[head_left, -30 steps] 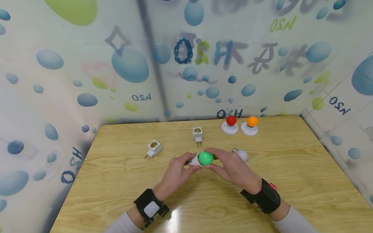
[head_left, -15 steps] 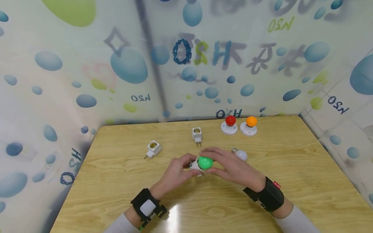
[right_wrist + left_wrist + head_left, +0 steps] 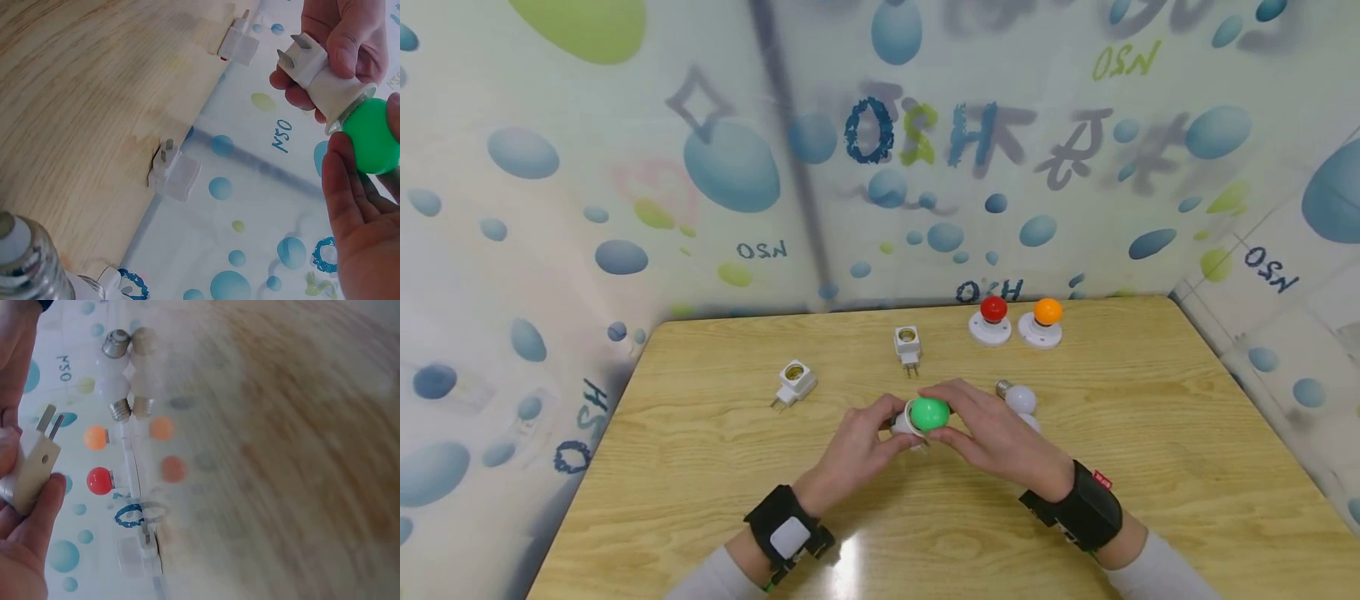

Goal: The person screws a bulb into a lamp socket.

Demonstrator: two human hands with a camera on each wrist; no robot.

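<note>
My left hand grips a white plug-in lamp socket, whose two flat prongs show in both wrist views. A green light bulb sits at the socket's open mouth, its round end toward my right hand. The thumb and fingers of that hand pinch the bulb from either side. Bulb and socket are held together above the table, in front of my body. The bulb's screw base is hidden inside the socket.
Two more white plug-in sockets lie on the wooden table. At the back right, a red bulb and an orange bulb stand in round white bases. White bulbs lie just beyond my right hand, one partly covered. A patterned wall rises behind.
My right fingers loosened and spread over the green bulb half a second ago, and now pinch it again. The left hand keeps its grip on the socket, which dipped slightly and came back up.
</note>
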